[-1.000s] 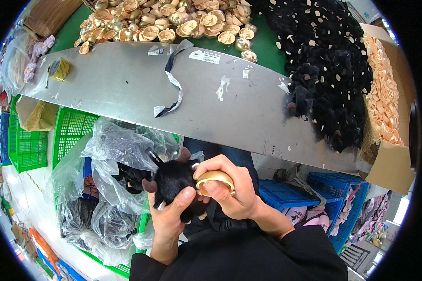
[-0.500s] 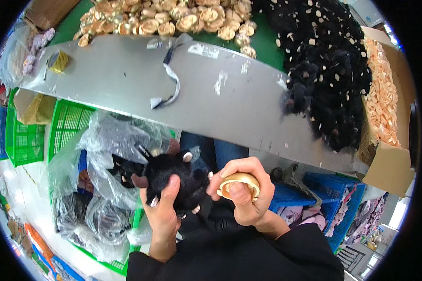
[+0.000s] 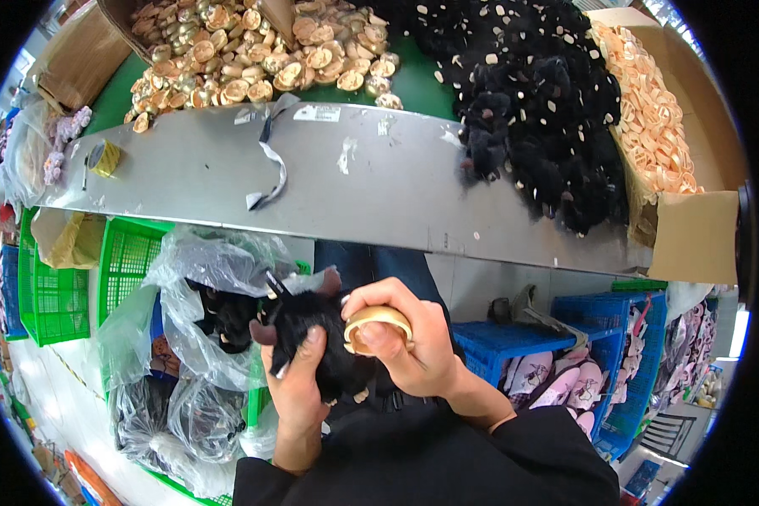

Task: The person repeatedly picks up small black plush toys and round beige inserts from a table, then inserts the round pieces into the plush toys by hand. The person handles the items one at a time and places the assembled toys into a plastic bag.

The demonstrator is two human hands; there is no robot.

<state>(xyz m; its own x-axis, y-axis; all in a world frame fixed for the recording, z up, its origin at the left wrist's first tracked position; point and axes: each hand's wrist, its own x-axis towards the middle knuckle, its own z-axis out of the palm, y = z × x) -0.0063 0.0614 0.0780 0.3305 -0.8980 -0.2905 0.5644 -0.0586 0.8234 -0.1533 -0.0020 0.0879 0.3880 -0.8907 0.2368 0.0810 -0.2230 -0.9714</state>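
Note:
My left hand (image 3: 299, 392) is closed around a small black plush toy (image 3: 304, 325) with brownish ears and a dark tag at its top. Between the thumb and fingers of my right hand (image 3: 417, 346) sits a hollow gold half-shell (image 3: 378, 322), its open side facing me and my thumb inside it. The shell is right beside the plush toy; whether they touch I cannot tell. Both hands are in front of my body, below the near edge of the metal table.
A grey metal table (image 3: 202, 173) crosses ahead, with gold shells (image 3: 287, 76) piled behind it. Black plush pieces (image 3: 557, 160) lie at right beside a carton of peach-coloured rings (image 3: 649, 118). Left below stand green crates (image 3: 131, 257) with plastic bags; right, blue crates (image 3: 485, 341) with pink slippers.
My right hand has moved left with the gold shell, bringing it up against or close to the plush toy. The whole view has shifted, the table sitting lower and the pile further left.

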